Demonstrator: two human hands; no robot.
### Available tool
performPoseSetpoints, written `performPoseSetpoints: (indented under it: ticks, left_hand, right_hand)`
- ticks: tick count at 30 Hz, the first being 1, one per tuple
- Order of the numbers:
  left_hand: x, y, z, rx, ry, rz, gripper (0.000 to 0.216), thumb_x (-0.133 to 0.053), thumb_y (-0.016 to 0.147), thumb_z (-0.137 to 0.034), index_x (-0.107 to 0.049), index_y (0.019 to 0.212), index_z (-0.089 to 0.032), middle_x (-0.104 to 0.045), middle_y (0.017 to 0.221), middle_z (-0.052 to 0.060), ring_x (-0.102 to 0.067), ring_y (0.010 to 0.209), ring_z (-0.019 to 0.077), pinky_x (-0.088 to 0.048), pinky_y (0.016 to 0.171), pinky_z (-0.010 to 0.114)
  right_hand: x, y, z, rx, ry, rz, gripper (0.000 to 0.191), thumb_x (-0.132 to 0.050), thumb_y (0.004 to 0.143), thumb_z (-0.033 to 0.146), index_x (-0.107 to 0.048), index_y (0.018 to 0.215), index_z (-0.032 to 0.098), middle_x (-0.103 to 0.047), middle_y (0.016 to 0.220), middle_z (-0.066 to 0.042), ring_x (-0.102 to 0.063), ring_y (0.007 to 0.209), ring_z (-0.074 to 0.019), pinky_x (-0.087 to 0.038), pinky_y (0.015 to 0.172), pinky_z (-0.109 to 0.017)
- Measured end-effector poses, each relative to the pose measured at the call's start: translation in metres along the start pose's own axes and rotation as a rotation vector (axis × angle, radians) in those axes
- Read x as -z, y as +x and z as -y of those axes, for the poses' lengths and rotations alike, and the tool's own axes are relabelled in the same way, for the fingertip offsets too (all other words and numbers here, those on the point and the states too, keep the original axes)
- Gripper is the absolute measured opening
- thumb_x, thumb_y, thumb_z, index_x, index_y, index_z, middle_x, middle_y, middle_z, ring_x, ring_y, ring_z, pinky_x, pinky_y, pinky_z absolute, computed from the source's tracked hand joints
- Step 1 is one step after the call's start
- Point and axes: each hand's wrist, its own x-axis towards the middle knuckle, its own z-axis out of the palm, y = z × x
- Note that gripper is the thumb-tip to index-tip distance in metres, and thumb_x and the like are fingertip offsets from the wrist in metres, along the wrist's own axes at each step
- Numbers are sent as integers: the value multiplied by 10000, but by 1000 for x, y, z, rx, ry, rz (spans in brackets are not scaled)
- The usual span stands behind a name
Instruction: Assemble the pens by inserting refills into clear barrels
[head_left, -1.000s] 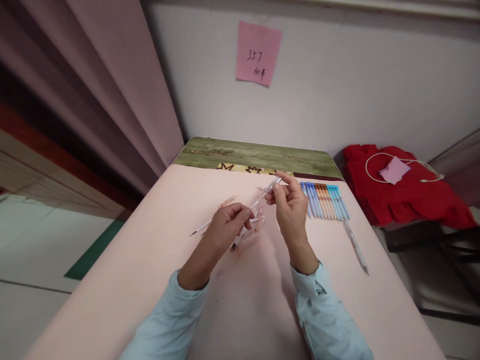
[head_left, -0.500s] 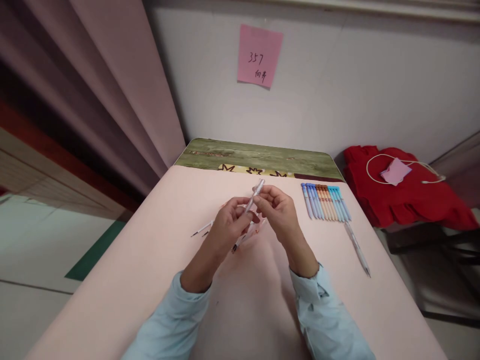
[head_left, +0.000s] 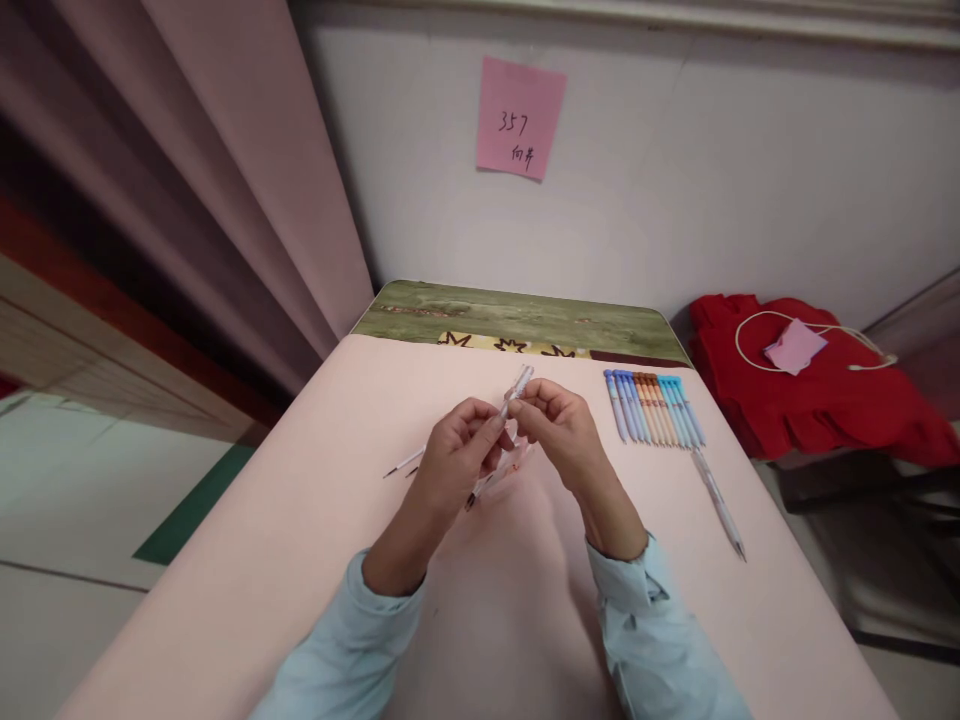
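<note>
Over the middle of the table, my left hand (head_left: 466, 445) and my right hand (head_left: 559, 425) are both closed on one clear, whitish pen (head_left: 517, 385). It tilts up and away to the right, its top showing above my fingers. The fingers of both hands meet around its middle, hiding its lower part. Beneath and beside my left hand lie thin white pen refills (head_left: 405, 462) with dark tips. Below my hands is a clear piece with a dark end (head_left: 474, 496), beside crumpled clear plastic; I cannot make out its exact kind.
A neat row of blue, orange-brown and turquoise pens (head_left: 652, 408) lies at the right. A single clear pen (head_left: 718, 505) lies nearer me. Beyond the table's right edge are a red cloth (head_left: 742, 390) and a white cable (head_left: 750, 365). A pink note (head_left: 521, 118) hangs on the wall.
My fingers have come closer together along the pen, the left thumb moving up nearer to the right fingertips. The view has shifted slightly. The pens on the table stay in place.
</note>
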Motion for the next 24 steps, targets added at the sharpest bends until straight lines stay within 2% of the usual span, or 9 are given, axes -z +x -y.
performPoseSetpoints:
  ticks: [9,13,16,19,21,24]
  left_hand:
    - [3,3,8,72,95,54,281,-664,810,-429,-577,850,-165,-627,690,2,-429,481,63,-296,470,206]
    - [8,4,3,88,135,29,238,-668,791,-382,-573,796,-164,-630,675,3,-435,480,65,-304,470,203]
    - [17,7,-2,75,134,-14,224,-682,771,-360,-572,765,-165,-642,675,8,-454,488,71,-311,459,202]
    - [26,12,0,51,61,-86,217,-690,767,-356,-594,774,-162,-647,688,5,-470,496,71,-325,455,196]
    - [28,16,6,50,-21,-133,229,-700,760,-369,-605,783,-162,-639,683,-2,-471,488,67,-329,449,194]
    - [26,21,17,69,-113,-168,282,-731,742,-408,-599,752,-159,-607,637,-16,-450,460,59,-317,430,191]
  right_hand:
    - [4,4,-10,-43,38,-152,188,-704,761,345,-611,725,185,-602,563,27,-523,509,-97,-411,511,-212]
    - [8,10,-16,-1,157,-358,242,-735,729,318,-631,906,190,-633,634,41,-543,542,-90,-417,508,-194]
    - [13,15,-24,-83,328,-448,299,-773,680,296,-618,911,188,-662,683,34,-533,538,-69,-415,486,-163]
    - [12,19,-34,-289,479,-367,241,-790,643,285,-623,768,164,-653,668,15,-502,512,-52,-401,452,-144]
    - [6,18,-40,-400,506,-255,231,-798,625,281,-622,707,156,-622,628,21,-473,490,-45,-361,418,-142]
    - [-7,13,-45,-423,423,-52,248,-796,643,318,-633,729,152,-605,609,28,-447,476,-42,-314,410,-151]
